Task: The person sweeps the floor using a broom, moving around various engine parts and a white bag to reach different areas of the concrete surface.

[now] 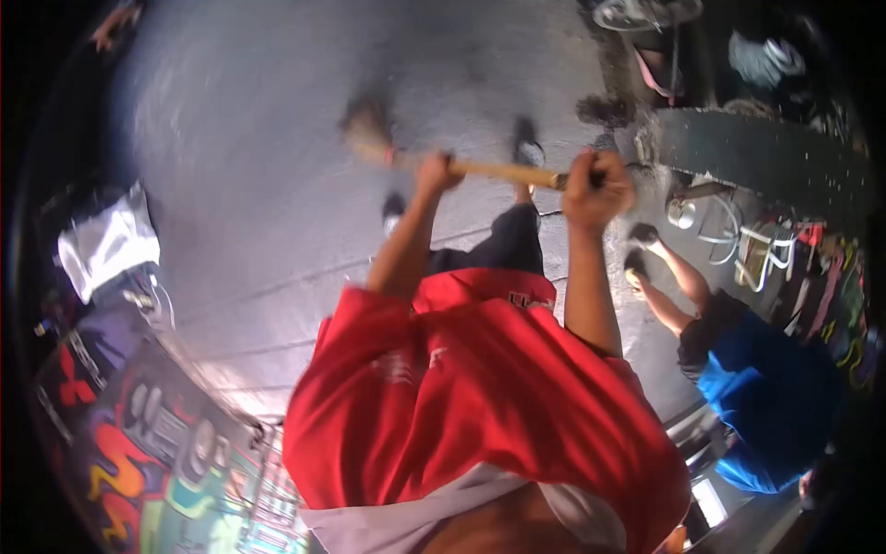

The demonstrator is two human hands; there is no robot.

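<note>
Both my hands grip a wooden broom handle held crosswise in front of me above the concrete floor. My left hand closes around it near the blurred brush head. My right hand is fisted on the other end of the stick. Below the hands I see my red shirt, dark shorts and my shoes on the floor.
Another person in a blue shirt stands close at the right, their feet near mine. A dark tyre-like object, a metal can and cables lie at the upper right. At left are a white cloth and a graffiti-painted surface.
</note>
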